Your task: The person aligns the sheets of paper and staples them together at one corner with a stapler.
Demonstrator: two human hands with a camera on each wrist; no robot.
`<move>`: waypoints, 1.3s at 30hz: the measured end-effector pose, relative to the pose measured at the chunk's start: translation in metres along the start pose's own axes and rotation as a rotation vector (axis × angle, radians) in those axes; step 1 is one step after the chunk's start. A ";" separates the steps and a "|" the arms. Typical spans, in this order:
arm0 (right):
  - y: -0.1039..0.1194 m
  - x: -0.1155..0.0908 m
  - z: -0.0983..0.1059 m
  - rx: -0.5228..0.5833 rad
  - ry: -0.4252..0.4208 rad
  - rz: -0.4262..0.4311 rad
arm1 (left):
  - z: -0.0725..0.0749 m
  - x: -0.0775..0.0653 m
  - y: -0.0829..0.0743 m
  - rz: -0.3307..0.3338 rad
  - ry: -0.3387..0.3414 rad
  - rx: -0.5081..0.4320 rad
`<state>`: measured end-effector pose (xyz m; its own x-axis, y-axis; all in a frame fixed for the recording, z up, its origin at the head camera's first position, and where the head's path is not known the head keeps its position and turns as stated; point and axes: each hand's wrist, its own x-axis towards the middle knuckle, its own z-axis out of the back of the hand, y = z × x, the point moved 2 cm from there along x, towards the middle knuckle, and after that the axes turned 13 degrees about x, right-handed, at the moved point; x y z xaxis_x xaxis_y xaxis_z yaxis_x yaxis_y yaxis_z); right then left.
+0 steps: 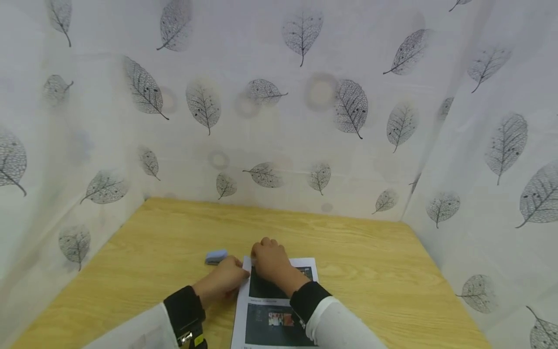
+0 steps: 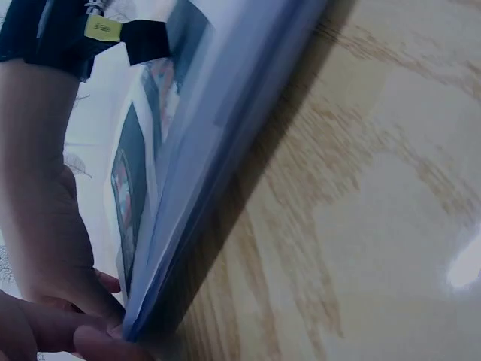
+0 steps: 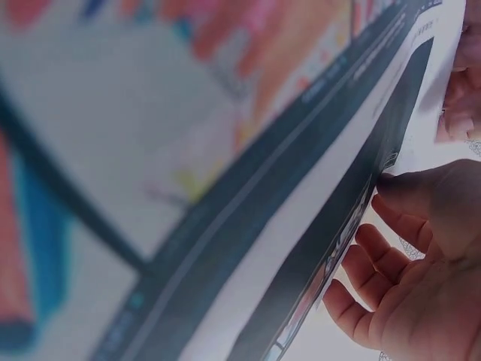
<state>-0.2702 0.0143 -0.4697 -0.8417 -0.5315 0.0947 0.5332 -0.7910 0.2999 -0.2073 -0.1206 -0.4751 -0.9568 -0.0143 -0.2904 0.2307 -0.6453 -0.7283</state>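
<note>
A stack of printed sheets (image 1: 239,312) lies on the wooden table, its top page showing dark picture panels. My left hand (image 1: 224,277) pinches the stack's left edge near the upper corner; in the left wrist view its fingertips (image 2: 105,344) meet that corner. Over the top edge reaches my right hand (image 1: 271,261), bent at the wrist. The right wrist view shows the right thumb (image 3: 409,188) against the printed face, the other fingers curled at the paper's edge. Just beyond my left hand sits a small light-blue and dark stapler (image 1: 215,257).
The yellow wood-grain table (image 1: 375,271) extends on both sides of the sheets. Pale curtains (image 1: 270,140) printed with grey leaves enclose its back and sides. Each wrist wears a black band, and a yellow-marked device (image 1: 199,340) hangs at the left one.
</note>
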 end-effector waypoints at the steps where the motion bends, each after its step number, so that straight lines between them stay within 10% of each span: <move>1: 0.000 0.000 0.000 0.003 -0.002 0.003 | -0.001 0.001 0.000 -0.011 -0.020 -0.007; 20: -0.006 0.007 -0.004 0.062 -0.028 0.019 | -0.005 0.005 0.000 -0.185 -0.212 0.066; 39: -0.002 0.003 0.004 0.331 0.035 -0.025 | -0.007 0.007 -0.002 -0.250 -0.232 0.183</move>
<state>-0.2742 0.0155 -0.4661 -0.8479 -0.5276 0.0520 0.4507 -0.6658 0.5946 -0.2130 -0.1143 -0.4803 -0.9989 0.0020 0.0460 -0.0305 -0.7761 -0.6298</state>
